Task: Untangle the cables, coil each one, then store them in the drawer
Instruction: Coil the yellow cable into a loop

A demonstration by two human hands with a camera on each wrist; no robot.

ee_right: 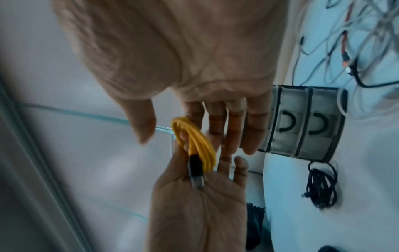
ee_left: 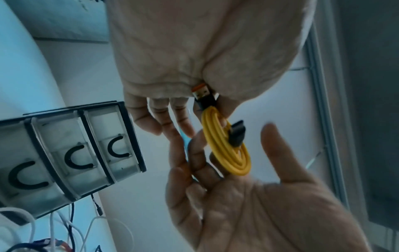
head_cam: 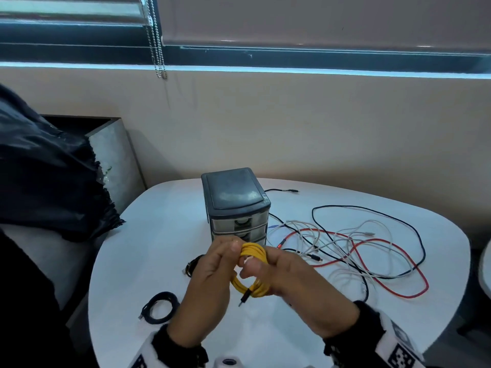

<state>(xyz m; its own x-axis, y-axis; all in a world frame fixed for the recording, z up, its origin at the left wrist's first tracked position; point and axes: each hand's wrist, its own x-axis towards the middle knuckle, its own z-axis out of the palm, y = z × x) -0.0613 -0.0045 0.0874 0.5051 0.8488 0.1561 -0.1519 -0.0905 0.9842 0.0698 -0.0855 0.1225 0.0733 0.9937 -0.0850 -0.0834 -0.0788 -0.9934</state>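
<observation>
A coiled yellow cable (head_cam: 252, 252) is held up between both hands in front of the small drawer unit (head_cam: 235, 203). My left hand (head_cam: 225, 258) grips the coil (ee_left: 228, 158), with the orange-tipped plug pinched at its thumb. My right hand (head_cam: 268, 266) holds the coil's other side, thumb at the loop and fingers behind it. In the right wrist view a black plug of the coil (ee_right: 200, 141) lies across the left palm (ee_right: 198, 204). All three drawers (ee_left: 71, 153) are closed. A tangle of red, white and black cables (head_cam: 345, 248) lies on the table to the right.
The white oval table (head_cam: 159, 235) carries a coiled black cable (head_cam: 160, 306) at front left and another black coil (head_cam: 192, 264) behind my left hand. A dark bag (head_cam: 47, 181) lies on the seat at left. The wall is close behind.
</observation>
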